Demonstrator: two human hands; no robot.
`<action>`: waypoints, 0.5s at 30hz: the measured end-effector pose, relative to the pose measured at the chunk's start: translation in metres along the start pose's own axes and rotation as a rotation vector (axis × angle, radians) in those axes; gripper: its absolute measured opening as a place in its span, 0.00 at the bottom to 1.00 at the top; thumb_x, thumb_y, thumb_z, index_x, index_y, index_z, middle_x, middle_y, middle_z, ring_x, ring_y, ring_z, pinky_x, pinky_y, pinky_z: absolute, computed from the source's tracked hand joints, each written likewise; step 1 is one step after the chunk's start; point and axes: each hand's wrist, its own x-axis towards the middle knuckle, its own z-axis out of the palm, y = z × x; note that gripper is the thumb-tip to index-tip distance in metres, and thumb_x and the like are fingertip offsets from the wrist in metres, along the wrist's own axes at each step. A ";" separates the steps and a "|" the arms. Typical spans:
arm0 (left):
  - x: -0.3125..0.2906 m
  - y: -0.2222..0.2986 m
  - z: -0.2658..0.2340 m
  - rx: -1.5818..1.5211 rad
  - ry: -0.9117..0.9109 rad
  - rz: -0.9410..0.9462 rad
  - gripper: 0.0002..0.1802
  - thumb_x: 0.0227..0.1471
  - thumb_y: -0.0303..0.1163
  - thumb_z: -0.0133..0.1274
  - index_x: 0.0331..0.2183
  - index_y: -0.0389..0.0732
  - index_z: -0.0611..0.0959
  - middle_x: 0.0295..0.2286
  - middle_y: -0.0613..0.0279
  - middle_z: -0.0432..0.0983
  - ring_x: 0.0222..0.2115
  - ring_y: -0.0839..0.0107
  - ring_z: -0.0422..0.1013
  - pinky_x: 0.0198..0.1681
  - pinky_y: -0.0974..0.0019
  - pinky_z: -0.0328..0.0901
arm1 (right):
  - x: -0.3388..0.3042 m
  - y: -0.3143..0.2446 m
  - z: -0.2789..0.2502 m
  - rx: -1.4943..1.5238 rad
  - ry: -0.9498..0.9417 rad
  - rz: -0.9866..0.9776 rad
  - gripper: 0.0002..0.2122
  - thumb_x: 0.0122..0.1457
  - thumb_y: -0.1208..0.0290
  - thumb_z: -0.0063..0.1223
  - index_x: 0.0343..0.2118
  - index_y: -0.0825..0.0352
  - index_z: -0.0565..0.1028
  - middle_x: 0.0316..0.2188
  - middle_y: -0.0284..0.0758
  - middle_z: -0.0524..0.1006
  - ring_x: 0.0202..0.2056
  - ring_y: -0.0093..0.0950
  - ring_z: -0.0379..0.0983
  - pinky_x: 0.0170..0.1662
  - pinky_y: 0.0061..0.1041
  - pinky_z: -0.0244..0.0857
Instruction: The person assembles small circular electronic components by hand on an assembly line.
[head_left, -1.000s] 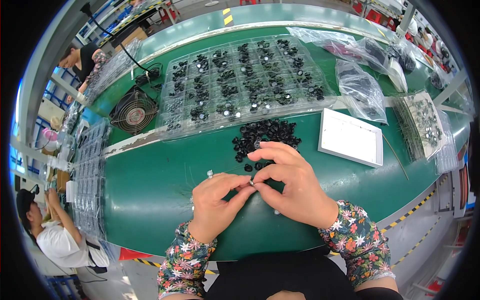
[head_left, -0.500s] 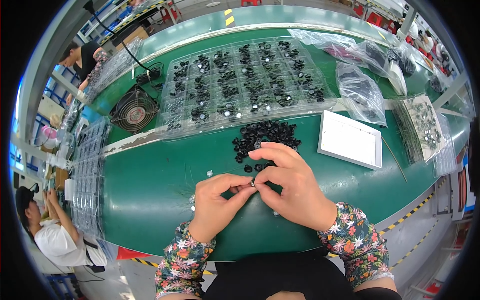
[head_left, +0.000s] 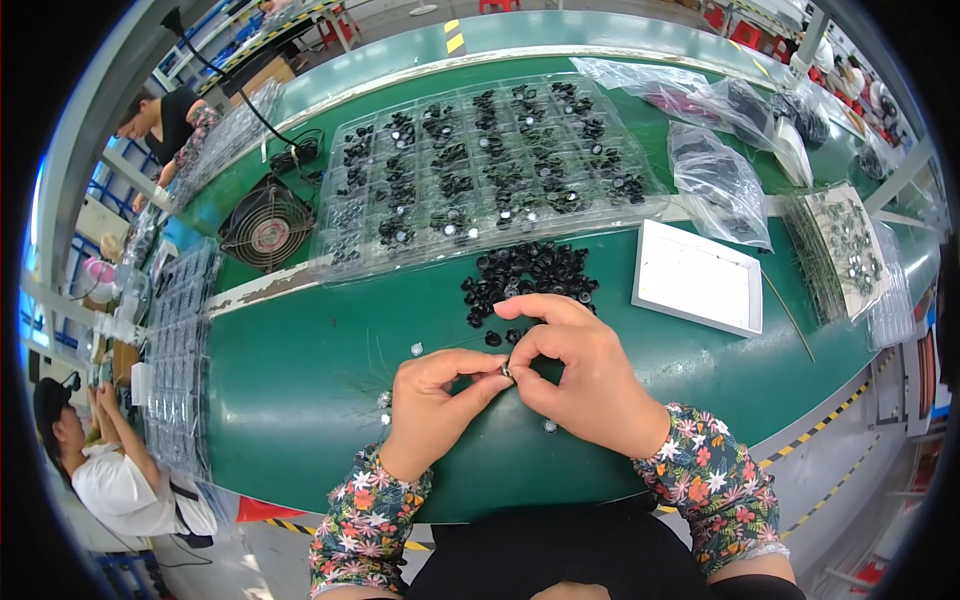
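Above the near part of the green table (head_left: 300, 400), my left hand (head_left: 437, 408) and my right hand (head_left: 588, 372) meet fingertip to fingertip. Both pinch one small silver-and-dark part (head_left: 506, 370), mostly covered by the fingers. Just beyond them lies a heap of small round black caps (head_left: 530, 275), with a few loose ones by my right fingers. Left of my left hand are small silver discs (head_left: 384, 399) with thin green wires. Another disc (head_left: 549, 426) rests below my right hand.
A clear compartment tray (head_left: 470, 180) full of black parts spans the back. Right of the heap stands a shallow white box (head_left: 697, 278), then a stack of wired parts (head_left: 845, 255). A fan (head_left: 267, 228) and clear bags (head_left: 715, 185) sit farther back. Co-workers (head_left: 120, 480) are at the left.
Both hands keep their pinch on the small part, with only slight finger movement. The view has shifted very slightly; the things on the table stay where they were.
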 end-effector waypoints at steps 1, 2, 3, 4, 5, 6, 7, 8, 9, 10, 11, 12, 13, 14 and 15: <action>-0.001 0.002 0.000 0.002 0.000 0.001 0.08 0.44 0.21 0.62 0.31 0.36 0.84 0.27 0.62 0.80 0.29 0.75 0.76 0.32 0.74 0.69 | 0.000 -0.001 0.001 -0.007 0.024 -0.001 0.05 0.43 0.80 0.58 0.20 0.67 0.71 0.44 0.41 0.75 0.45 0.41 0.70 0.48 0.34 0.65; -0.001 0.003 0.000 -0.064 -0.004 -0.028 0.08 0.44 0.20 0.62 0.32 0.35 0.84 0.29 0.60 0.80 0.30 0.74 0.76 0.34 0.73 0.70 | 0.000 -0.002 0.001 -0.015 0.049 -0.002 0.05 0.43 0.80 0.57 0.20 0.67 0.71 0.44 0.41 0.75 0.45 0.41 0.70 0.48 0.34 0.65; -0.001 0.004 0.001 -0.130 -0.008 -0.057 0.08 0.45 0.19 0.61 0.33 0.34 0.83 0.30 0.59 0.80 0.31 0.73 0.76 0.36 0.72 0.70 | 0.000 -0.002 0.000 -0.015 0.050 -0.003 0.05 0.43 0.80 0.57 0.20 0.67 0.71 0.44 0.41 0.75 0.45 0.41 0.70 0.48 0.34 0.65; -0.001 0.003 0.000 -0.129 -0.010 -0.054 0.08 0.45 0.19 0.61 0.33 0.34 0.83 0.30 0.59 0.80 0.31 0.73 0.76 0.36 0.72 0.70 | 0.000 -0.001 -0.002 -0.011 0.070 0.000 0.05 0.42 0.80 0.57 0.21 0.67 0.71 0.44 0.41 0.75 0.45 0.41 0.71 0.48 0.34 0.65; -0.001 0.000 -0.002 -0.261 -0.034 -0.070 0.10 0.46 0.18 0.59 0.35 0.34 0.82 0.32 0.58 0.79 0.33 0.73 0.75 0.38 0.71 0.70 | 0.001 0.000 -0.004 -0.008 0.089 0.003 0.05 0.42 0.81 0.56 0.21 0.67 0.71 0.44 0.41 0.75 0.45 0.41 0.71 0.48 0.33 0.65; 0.000 -0.002 -0.003 -0.392 -0.060 -0.086 0.12 0.46 0.16 0.58 0.36 0.34 0.80 0.33 0.56 0.78 0.35 0.72 0.75 0.40 0.70 0.70 | 0.003 0.000 -0.010 -0.038 0.121 -0.023 0.05 0.42 0.81 0.56 0.21 0.67 0.72 0.43 0.41 0.75 0.45 0.40 0.71 0.48 0.33 0.65; 0.000 -0.005 -0.005 -0.390 -0.057 -0.086 0.12 0.46 0.16 0.58 0.36 0.34 0.80 0.33 0.56 0.78 0.35 0.72 0.75 0.40 0.70 0.70 | 0.006 0.002 -0.016 -0.062 0.149 -0.049 0.04 0.42 0.81 0.55 0.21 0.66 0.72 0.43 0.41 0.75 0.44 0.40 0.72 0.48 0.33 0.65; 0.000 -0.005 -0.008 -0.460 -0.049 -0.115 0.13 0.47 0.16 0.57 0.38 0.34 0.79 0.33 0.56 0.78 0.35 0.72 0.74 0.40 0.70 0.70 | 0.008 0.004 -0.023 -0.104 0.182 -0.062 0.04 0.41 0.82 0.55 0.21 0.67 0.72 0.42 0.41 0.76 0.43 0.39 0.72 0.47 0.33 0.66; 0.000 -0.006 -0.011 -0.531 -0.040 -0.145 0.14 0.48 0.16 0.56 0.40 0.35 0.78 0.33 0.56 0.77 0.36 0.72 0.74 0.40 0.70 0.69 | 0.010 0.006 -0.034 -0.175 0.206 -0.060 0.04 0.41 0.82 0.54 0.21 0.67 0.72 0.42 0.41 0.76 0.43 0.39 0.73 0.47 0.32 0.66; 0.000 -0.008 -0.014 -0.526 -0.029 -0.144 0.14 0.48 0.16 0.56 0.40 0.35 0.78 0.33 0.56 0.77 0.36 0.72 0.74 0.40 0.70 0.69 | 0.011 0.007 -0.043 -0.208 0.253 0.006 0.04 0.41 0.82 0.53 0.21 0.67 0.72 0.42 0.41 0.76 0.43 0.39 0.72 0.48 0.32 0.65; 0.001 -0.008 -0.015 -0.621 -0.057 -0.160 0.13 0.50 0.18 0.55 0.41 0.35 0.78 0.33 0.57 0.77 0.35 0.73 0.73 0.40 0.70 0.69 | 0.010 0.013 -0.058 -0.311 0.290 -0.031 0.03 0.42 0.82 0.53 0.21 0.67 0.71 0.42 0.41 0.76 0.43 0.39 0.72 0.49 0.32 0.65; 0.001 -0.007 -0.016 -0.715 -0.084 -0.176 0.13 0.51 0.19 0.54 0.41 0.36 0.78 0.33 0.57 0.77 0.34 0.73 0.73 0.39 0.71 0.68 | 0.008 0.020 -0.072 -0.399 0.310 0.010 0.02 0.43 0.81 0.52 0.21 0.68 0.71 0.41 0.40 0.76 0.43 0.40 0.72 0.49 0.32 0.64; 0.001 -0.008 -0.016 -0.711 -0.078 -0.179 0.13 0.51 0.19 0.54 0.41 0.36 0.78 0.33 0.57 0.77 0.34 0.73 0.73 0.39 0.71 0.68 | 0.005 0.032 -0.083 -0.540 0.326 0.040 0.01 0.44 0.79 0.52 0.21 0.69 0.71 0.41 0.42 0.76 0.43 0.41 0.72 0.48 0.33 0.65; 0.003 -0.006 -0.014 -0.731 -0.083 -0.205 0.12 0.53 0.21 0.53 0.41 0.36 0.78 0.33 0.57 0.77 0.33 0.73 0.73 0.38 0.71 0.68 | -0.001 0.042 -0.095 -0.698 0.325 0.093 0.01 0.44 0.78 0.51 0.21 0.69 0.72 0.39 0.42 0.77 0.42 0.42 0.72 0.46 0.34 0.65; 0.003 -0.005 -0.013 -0.750 -0.087 -0.232 0.11 0.54 0.23 0.52 0.41 0.37 0.78 0.33 0.58 0.77 0.32 0.73 0.73 0.37 0.71 0.68 | -0.006 0.051 -0.105 -0.856 0.323 0.146 0.02 0.45 0.77 0.51 0.21 0.70 0.72 0.37 0.43 0.77 0.40 0.43 0.72 0.44 0.35 0.66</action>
